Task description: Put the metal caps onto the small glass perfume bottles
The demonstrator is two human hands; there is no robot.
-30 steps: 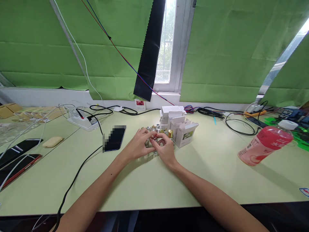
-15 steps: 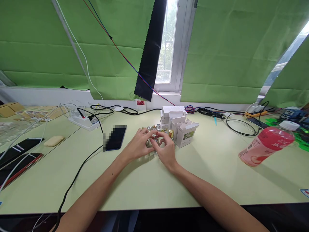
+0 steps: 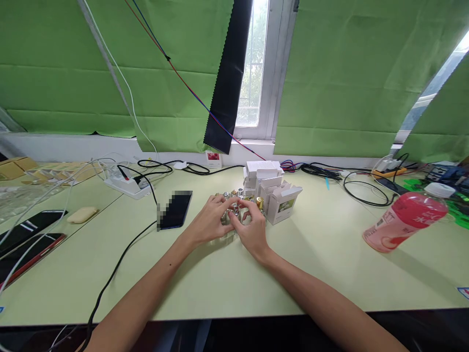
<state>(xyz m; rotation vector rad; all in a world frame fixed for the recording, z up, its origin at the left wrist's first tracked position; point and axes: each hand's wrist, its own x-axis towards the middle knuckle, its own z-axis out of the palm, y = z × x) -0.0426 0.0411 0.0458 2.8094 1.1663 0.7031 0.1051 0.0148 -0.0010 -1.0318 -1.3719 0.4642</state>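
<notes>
Several small glass bottles [image 3: 260, 202] with gold and silver caps stand bunched together at the middle of the table. My left hand [image 3: 212, 219] curves round the near left of the bunch, thumb and fingers closed about the bottles. From the right, my right hand [image 3: 252, 231] closes in with bent thumb and index finger by a silver-capped bottle [image 3: 236, 211]. The fingertips of both hands nearly meet over the bunch and cover part of it. White cardboard boxes [image 3: 281, 205], some with open flaps, stand just behind and right of the bottles.
A dark phone [image 3: 178, 210] lies left of my hands, with a black cable [image 3: 120, 261] running past it. A pink drink bottle [image 3: 405, 220] leans in view at the right. A power strip [image 3: 128, 186], coiled cables [image 3: 320, 170] and two more phones [image 3: 31, 222] surround the work area.
</notes>
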